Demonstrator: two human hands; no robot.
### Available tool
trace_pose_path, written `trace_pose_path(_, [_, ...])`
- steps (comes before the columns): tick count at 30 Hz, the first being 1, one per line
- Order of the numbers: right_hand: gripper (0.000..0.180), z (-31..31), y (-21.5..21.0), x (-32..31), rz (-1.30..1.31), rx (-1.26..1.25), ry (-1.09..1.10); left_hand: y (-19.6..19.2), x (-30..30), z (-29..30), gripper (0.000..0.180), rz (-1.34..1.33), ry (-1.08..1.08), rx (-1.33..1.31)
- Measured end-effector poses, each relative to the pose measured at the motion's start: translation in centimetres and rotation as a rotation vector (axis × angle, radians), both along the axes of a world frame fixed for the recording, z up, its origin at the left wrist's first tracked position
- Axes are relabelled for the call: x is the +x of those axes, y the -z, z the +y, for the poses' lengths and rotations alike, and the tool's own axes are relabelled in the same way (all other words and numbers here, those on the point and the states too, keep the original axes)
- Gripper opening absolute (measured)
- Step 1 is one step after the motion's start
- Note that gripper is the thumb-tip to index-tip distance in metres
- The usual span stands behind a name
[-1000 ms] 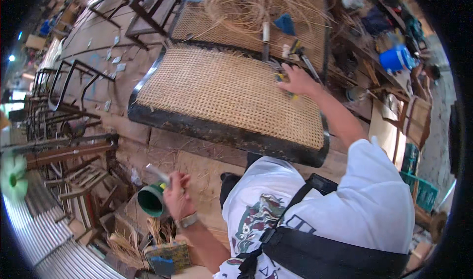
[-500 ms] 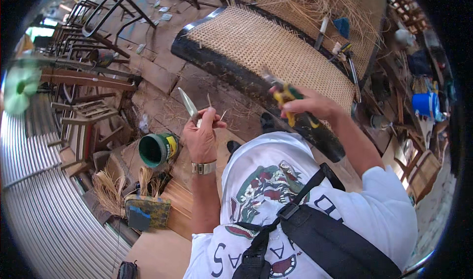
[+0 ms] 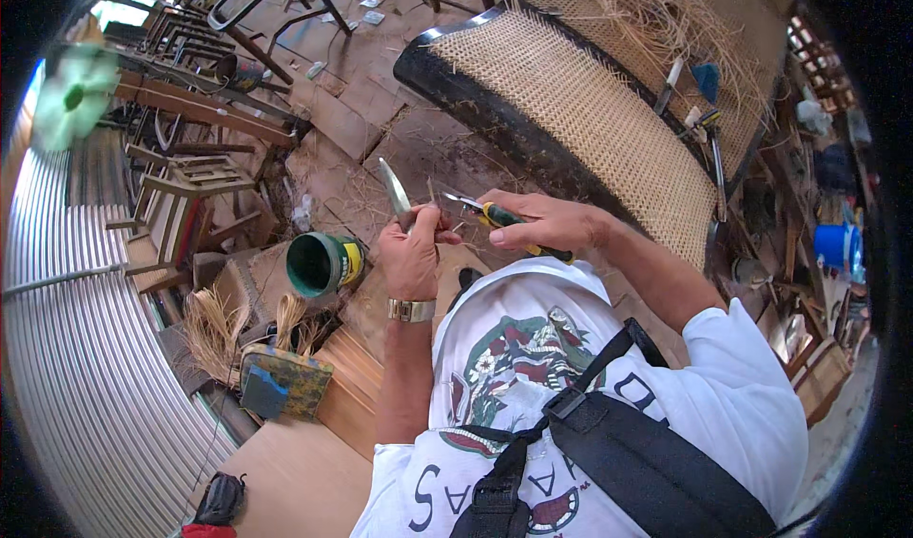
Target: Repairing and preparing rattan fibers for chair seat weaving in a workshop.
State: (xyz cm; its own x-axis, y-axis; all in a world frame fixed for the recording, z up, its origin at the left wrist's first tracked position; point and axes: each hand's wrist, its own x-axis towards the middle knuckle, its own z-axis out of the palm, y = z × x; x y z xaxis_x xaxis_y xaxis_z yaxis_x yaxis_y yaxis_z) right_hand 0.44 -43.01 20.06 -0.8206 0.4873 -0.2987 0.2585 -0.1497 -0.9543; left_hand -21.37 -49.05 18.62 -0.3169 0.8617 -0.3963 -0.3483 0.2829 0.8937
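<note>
Your brown paved floor [image 3: 338,124] is littered with straw-like scraps; the black-edged woven cane panel [image 3: 580,110] lies ahead to your right, chair frames [image 3: 276,10] stand at the far left, a green bucket [image 3: 336,259] lies on its side by your left wrist, and corrugated sheeting [image 3: 76,348] fills the left edge; your left hand [image 3: 411,258] is closed around a knife [image 3: 395,188], blade pointing away from you, a thin strip [image 3: 431,192] rising beside it; your right hand [image 3: 547,222] grips the pliers [image 3: 499,215]; half a second ago these were over the panel's edge, and now their tip is just beside the strip.
</note>
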Motion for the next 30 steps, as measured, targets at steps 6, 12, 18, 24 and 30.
trace_pose_path(6, [0.051,-1.2,0.3,1.5,0.005,-0.213,0.211,0.2,1.0,1.4,0.016,0.001,0.131,-0.041])
trace_pose_path(12, [0.067,0.0,4.7,13.4,-0.542,0.611,0.527,-0.4,-0.2,1.6,0.012,0.296,0.193,-0.058])
trace_pose_path(18, [0.088,2.5,10.8,27.6,-1.107,0.608,0.508,-1.3,-0.6,3.3,0.012,0.473,0.315,0.123])
trace_pose_path(24, [0.082,4.7,10.5,26.8,-1.022,0.725,0.703,-2.3,0.6,4.7,0.010,0.494,0.516,0.048])
trace_pose_path(30, [0.053,1.6,6.2,6.5,0.350,0.163,0.570,-5.2,9.9,5.1,0.014,0.311,0.592,0.028])
